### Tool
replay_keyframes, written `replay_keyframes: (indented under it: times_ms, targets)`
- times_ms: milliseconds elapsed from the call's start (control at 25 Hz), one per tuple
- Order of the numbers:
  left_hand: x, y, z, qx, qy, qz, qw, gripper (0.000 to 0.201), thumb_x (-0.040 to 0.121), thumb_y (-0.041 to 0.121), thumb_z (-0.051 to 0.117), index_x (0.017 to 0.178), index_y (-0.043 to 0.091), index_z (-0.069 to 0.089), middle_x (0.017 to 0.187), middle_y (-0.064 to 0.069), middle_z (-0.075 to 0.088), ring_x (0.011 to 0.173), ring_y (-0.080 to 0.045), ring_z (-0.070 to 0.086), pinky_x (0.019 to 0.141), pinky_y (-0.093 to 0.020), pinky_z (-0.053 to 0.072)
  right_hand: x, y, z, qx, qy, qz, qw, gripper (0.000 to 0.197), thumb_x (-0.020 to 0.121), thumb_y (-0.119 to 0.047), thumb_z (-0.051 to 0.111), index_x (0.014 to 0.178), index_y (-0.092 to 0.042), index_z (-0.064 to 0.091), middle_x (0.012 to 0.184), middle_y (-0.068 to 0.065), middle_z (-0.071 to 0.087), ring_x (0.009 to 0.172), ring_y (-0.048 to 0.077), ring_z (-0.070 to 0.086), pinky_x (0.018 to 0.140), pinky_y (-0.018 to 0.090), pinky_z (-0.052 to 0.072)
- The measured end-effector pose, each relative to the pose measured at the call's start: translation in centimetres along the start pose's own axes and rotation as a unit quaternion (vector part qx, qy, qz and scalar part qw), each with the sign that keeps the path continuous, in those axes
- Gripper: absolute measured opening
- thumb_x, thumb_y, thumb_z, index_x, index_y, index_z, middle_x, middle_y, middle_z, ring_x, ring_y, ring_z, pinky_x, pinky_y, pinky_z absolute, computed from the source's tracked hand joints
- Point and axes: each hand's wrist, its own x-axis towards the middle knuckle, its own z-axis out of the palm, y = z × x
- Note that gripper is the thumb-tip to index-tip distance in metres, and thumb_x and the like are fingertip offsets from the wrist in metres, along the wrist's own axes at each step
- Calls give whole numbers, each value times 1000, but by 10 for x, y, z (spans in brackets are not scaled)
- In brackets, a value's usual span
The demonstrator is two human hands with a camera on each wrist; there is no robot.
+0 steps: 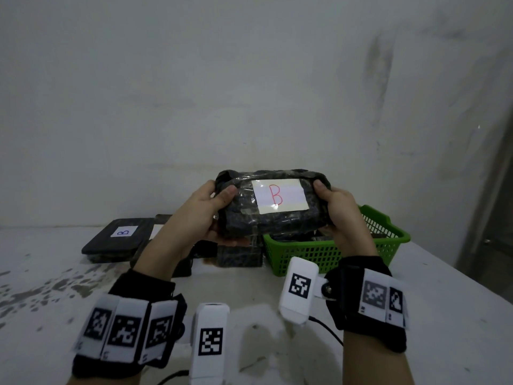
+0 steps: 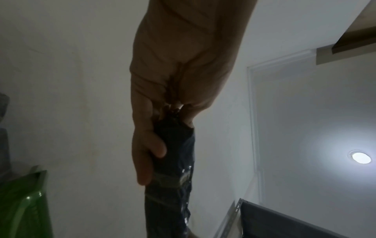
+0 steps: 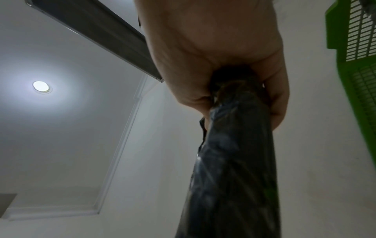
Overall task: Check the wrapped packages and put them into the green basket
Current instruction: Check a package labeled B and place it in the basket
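A black wrapped package with a white label marked with a red B is held up in the air, tilted toward me, just left of and above the green basket. My left hand grips its left end, thumb on top. My right hand grips its right end. In the left wrist view the left hand holds the package edge-on. From the right wrist camera the right hand clasps the package beside the basket. Dark packages lie inside the basket.
More black wrapped packages lie on the white table left of the basket: one flat with a B label, others under my hands. A plain wall stands close behind. The table's right edge runs past the basket.
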Motion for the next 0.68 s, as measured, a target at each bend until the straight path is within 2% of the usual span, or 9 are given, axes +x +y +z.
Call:
replay_keyframes:
  times_ms: [80,160,280,360,400,440,520,600,680]
  targets:
    - [1,-2,4,9,-9,-28,1000,29,95,34,41,111,12,51,101,-12,65,53,-28,67,39,-23,49,-4,-5,-3,-9,15,8,1000,25,94,-26,50,75,-12,60,71,4,62,60,17,58,49,22,46]
    - [4,-6,8,52,-18,-54,997,33,94,40,39,104,12,53,88,-10,68,48,-26,66,37,-22,48,-8,-11,-11,-41,20,10,999,30,94,-28,46,71,-14,58,66,2,60,57,15,56,43,19,44]
    - [17,-5,20,138,-21,-65,988,32,93,41,43,99,12,54,86,-6,66,49,-24,67,44,-26,55,-11,-17,-32,-85,27,14,996,28,95,-31,43,79,-12,57,69,3,58,60,15,54,42,18,43]
    - [31,-2,33,141,-21,-59,988,34,94,36,44,97,4,54,81,-9,61,46,-18,64,43,-28,55,-11,-22,-50,-108,26,6,994,21,92,-29,51,93,-10,58,75,3,59,65,16,56,52,25,45]
    - [39,0,42,148,-16,-50,988,33,95,32,44,96,0,52,75,-8,56,42,-13,60,38,-24,51,-10,-27,-62,-114,16,-2,993,20,90,-27,56,103,-12,56,78,4,61,68,18,58,60,29,48]
    - [46,1,50,158,-10,-39,987,31,95,30,45,97,0,52,74,-7,53,43,-11,58,35,-21,48,-8,-33,-74,-120,1,-6,993,28,87,-23,60,114,-19,51,82,5,62,72,20,60,67,34,49]
    - [63,4,69,160,-13,-29,987,30,94,31,48,105,3,51,86,-6,55,57,-14,60,38,-20,49,-4,-49,-97,-155,-34,-8,987,38,85,-15,63,117,-30,49,86,7,63,74,23,60,70,36,50]
    - [82,4,87,143,-37,-31,989,41,94,32,49,118,-1,46,104,-11,57,63,-17,62,45,-20,53,5,-66,-115,-182,-22,-21,983,28,85,-10,61,110,-21,59,82,7,63,68,21,59,57,29,53]
    - [102,2,104,147,-61,-44,986,59,94,39,47,133,-3,36,122,-18,52,66,-18,64,60,-23,57,23,-77,-129,-175,52,-45,982,17,83,-7,64,99,-8,62,78,9,61,65,20,58,46,25,53]
